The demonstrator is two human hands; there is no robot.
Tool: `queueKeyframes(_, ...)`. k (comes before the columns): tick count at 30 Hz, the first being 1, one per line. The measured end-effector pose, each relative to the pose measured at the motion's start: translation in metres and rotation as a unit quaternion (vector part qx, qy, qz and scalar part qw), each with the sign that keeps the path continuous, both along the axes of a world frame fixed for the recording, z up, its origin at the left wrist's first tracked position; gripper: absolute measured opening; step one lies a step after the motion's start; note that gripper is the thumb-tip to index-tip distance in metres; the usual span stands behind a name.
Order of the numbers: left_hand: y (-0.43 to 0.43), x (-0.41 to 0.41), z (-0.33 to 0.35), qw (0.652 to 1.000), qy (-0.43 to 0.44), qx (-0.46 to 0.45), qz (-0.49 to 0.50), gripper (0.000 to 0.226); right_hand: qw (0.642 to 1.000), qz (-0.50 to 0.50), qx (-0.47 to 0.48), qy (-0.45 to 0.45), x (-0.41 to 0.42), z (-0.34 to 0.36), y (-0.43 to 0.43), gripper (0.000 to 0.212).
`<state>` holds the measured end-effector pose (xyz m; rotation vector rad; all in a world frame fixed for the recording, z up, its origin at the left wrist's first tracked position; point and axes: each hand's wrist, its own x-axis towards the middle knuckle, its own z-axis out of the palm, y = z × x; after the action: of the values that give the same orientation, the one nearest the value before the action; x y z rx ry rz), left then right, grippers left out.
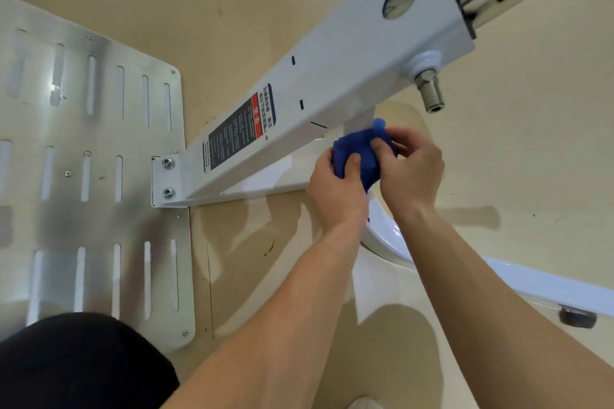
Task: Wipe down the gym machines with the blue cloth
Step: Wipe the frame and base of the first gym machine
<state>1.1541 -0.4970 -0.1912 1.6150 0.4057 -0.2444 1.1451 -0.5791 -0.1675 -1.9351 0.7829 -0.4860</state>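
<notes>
Grip was two-handed: our left hand (337, 191) and our right hand (410, 169) both clutched the blue cloth (360, 156), which was bunched into a wad between them. It sat just below the lower edge of the white beam (332, 76), roughly midway along its length. Our left thumb lay across the near face of the wad with the fingers curled behind it. Our right hand pinched the wad's far side with bent fingers. We could not tell whether the cloth touched the beam itself or only the short white post (357, 121) under it.

On the beam's broad face, toward its lower end, a warning label (237, 129) in black and red was stuck flat. At that lower end two bolts (168, 163) fixed the beam's bracket to a slotted metal footplate (99, 143). Near the beam's upper end a round gauge (398, 0) was set into the face, and a metal fitting (430, 93) stuck out from the edge just below the gauge. A curved white tube (388, 232) passed under the beam beneath our wrists and ran off away from it. Beige floor (531, 143) lay below the beam on both sides. Our dark-clothed knee (83, 359) was well apart from the beam, at the footplate's near edge.
</notes>
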Motion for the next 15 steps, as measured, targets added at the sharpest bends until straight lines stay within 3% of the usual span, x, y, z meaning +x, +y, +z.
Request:
queueKeyframes(5,-0.011,-0.003,0.011,0.996,-0.048,-0.024,0.069,0.013,0.998,0.034,-0.010,-0.056,0.001,0.010,0.005,0.024)
queueKeyframes(11,-0.004,0.008,-0.010,0.999,-0.013,0.023,-0.029,0.016,0.997,0.062,0.025,0.031,0.002,-0.004,-0.008,0.015)
queueKeyframes(15,-0.002,0.006,0.009,0.999,-0.039,-0.013,0.014,0.017,0.999,0.043,-0.009,-0.025,0.005,0.017,0.002,0.011)
